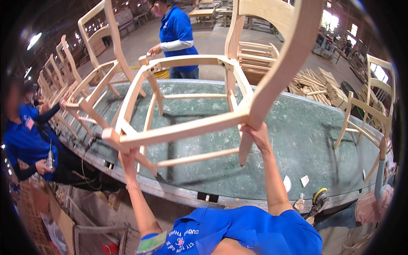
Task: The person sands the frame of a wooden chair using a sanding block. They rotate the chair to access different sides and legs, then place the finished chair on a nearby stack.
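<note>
A bare wooden chair frame without a seat panel is directly in front of me over the green worktable. My left hand grips it at the near left corner, just below the seat rail, with some fingers hidden by the wood. My right hand is closed round the near right corner, where the tall curved back post meets the rail. The chair's back rises on the right, out of the top of the view. Whether all its feet touch the table, I cannot tell.
More chair frames line the table's left side, and another chair stands at the right. A yellow-rimmed sander lies by the near edge. Co-workers stand across the table, at the left and at the right. Wood pieces are piled beyond.
</note>
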